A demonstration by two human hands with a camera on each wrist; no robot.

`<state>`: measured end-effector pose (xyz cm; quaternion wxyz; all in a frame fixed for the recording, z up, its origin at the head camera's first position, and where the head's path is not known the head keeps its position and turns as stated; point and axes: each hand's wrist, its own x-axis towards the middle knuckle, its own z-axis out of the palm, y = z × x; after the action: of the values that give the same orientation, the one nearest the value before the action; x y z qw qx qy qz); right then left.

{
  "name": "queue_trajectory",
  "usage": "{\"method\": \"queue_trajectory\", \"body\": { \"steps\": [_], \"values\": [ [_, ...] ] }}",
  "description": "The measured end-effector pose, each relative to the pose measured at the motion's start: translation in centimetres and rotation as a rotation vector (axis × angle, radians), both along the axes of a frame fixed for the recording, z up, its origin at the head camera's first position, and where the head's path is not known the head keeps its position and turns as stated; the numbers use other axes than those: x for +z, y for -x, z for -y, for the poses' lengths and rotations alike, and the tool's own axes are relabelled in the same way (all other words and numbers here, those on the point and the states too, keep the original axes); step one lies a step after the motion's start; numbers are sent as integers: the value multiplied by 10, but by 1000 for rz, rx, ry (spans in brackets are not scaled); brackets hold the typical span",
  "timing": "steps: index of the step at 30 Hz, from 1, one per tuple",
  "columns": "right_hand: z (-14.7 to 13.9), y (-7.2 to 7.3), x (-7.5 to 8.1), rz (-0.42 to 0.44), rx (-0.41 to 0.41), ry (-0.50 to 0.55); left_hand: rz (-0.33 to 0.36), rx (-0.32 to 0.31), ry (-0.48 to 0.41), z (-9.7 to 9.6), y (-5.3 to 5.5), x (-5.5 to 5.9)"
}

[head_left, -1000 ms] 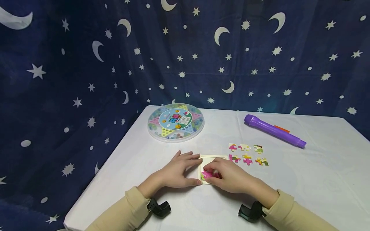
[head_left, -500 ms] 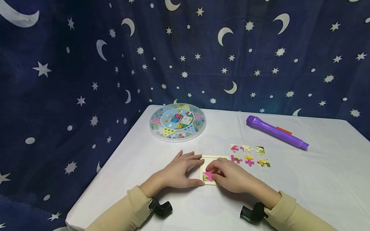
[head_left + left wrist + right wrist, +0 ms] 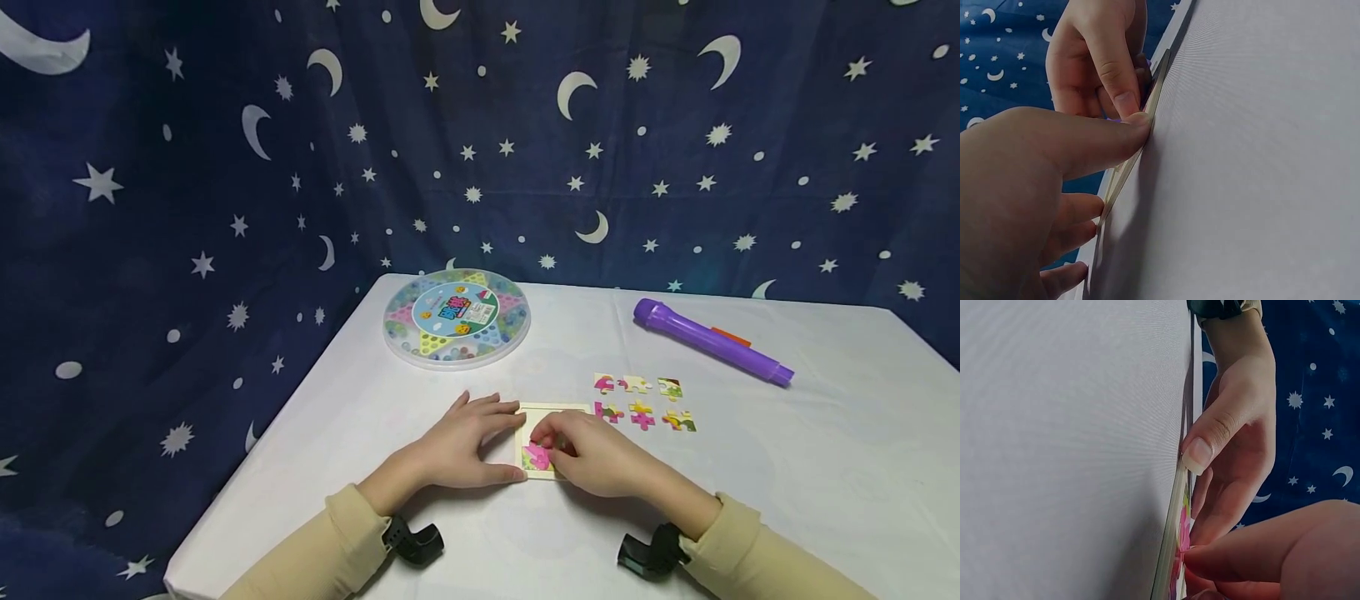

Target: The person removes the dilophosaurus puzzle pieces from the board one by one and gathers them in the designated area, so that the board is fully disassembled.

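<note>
Presently, left hand (image 3: 467, 446) steadies the frame (image 3: 557, 407), fingers extended; right hand (image 3: 596, 454) pinches a puzzle piece (image 3: 1179, 570). Forcing it misaligned could unseat the corner piece (image 3: 536, 457).

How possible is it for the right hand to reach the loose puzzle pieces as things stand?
Probably yes: the loose puzzle pieces lie flat just beyond the right hand, with no visible obstacle between, although that hand is occupied at the cream frame.
</note>
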<state>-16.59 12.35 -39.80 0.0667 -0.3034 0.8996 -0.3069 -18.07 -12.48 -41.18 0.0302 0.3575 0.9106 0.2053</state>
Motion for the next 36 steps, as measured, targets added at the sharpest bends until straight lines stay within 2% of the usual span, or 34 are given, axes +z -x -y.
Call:
{"method": "queue_trajectory", "body": {
  "steps": [15,25,32,36],
  "values": [
    [1,1,1,46,14,9,2,3,-5,1,0,-1],
    [-2,1,2,-31,52,-35,-2,-6,-20,1,-2,1],
    [-2,0,4,29,67,5,-3,1,-7,1,-2,0],
    [-2,0,5,29,62,3,-5,4,-3,1,-2,1]
  ]
}}
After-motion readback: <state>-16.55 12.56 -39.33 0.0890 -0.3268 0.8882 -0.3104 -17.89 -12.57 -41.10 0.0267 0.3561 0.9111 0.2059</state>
